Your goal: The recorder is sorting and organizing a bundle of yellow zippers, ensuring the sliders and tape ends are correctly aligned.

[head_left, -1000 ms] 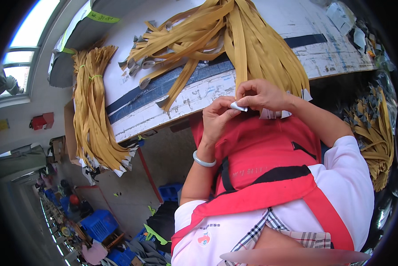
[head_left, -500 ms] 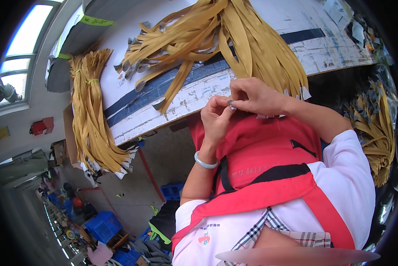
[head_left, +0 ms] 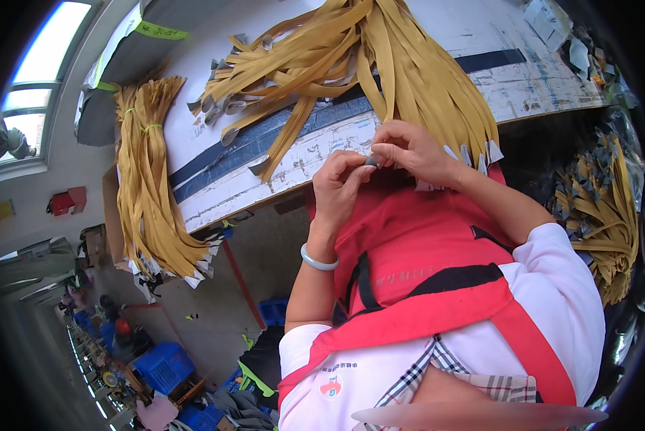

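Observation:
In front of my red apron (head_left: 416, 237), both hands meet at the table's near edge. My left hand (head_left: 339, 183) pinches a small grey tab (head_left: 371, 162) between thumb and fingertips. Fingertips of my right hand (head_left: 417, 153) close on the same tab from the other side. It resembles the grey ends of the mustard-yellow tape strips (head_left: 437, 79), though my hands hide whether it joins one. Those strips hang in a thick bundle over the table edge just beyond my right hand, their lower ends whitish. More strips (head_left: 286, 50) fan out leftward with curled grey ends.
The white worn table (head_left: 214, 197) carries a dark blue band (head_left: 491, 59). A tied bundle of yellow strips (head_left: 141, 165) hangs off its left end. Another strip bundle (head_left: 610, 215) hangs at the right. Blue crates (head_left: 166, 366) stand on the floor, lower left.
My left hand has shifted slightly left and down, with its wrist bangle. The grey tab between my fingertips shows more now. My right hand has barely moved.

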The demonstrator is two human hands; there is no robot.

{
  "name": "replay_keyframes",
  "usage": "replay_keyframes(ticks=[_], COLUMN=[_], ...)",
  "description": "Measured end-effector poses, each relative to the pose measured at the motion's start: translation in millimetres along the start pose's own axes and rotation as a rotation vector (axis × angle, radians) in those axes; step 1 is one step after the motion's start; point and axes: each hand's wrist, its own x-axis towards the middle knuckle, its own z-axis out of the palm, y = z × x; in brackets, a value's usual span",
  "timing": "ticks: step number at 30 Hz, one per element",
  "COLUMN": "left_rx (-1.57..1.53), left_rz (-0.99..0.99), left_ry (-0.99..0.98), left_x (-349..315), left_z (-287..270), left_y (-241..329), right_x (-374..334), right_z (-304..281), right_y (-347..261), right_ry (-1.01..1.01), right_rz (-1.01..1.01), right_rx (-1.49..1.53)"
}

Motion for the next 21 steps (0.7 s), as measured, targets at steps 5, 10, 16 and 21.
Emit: replay_keyframes(ticks=[5,10,16,21], left_rx=[0.282,0.405,0.234,-0.047], left_rz=[0.233,0.28,0.205,0.064], left_ry=[-0.013,-0.052,0.148,0.891], left_x=[-1,-5,1,0], left_z=[17,15,-16,-114], left_y=[-5,-7,26,19], right_x=[-8,-10,-11,-35], right_z=[-3,0,-13,-49], right_y=[0,-8,-22,-26], right_ry=[-0.086,-0.072,0.152,-0.205], right_rz=[0.112,0.224,0.17,-0.01], right_rx=[-0.241,-0.006,0.112,-0.664])
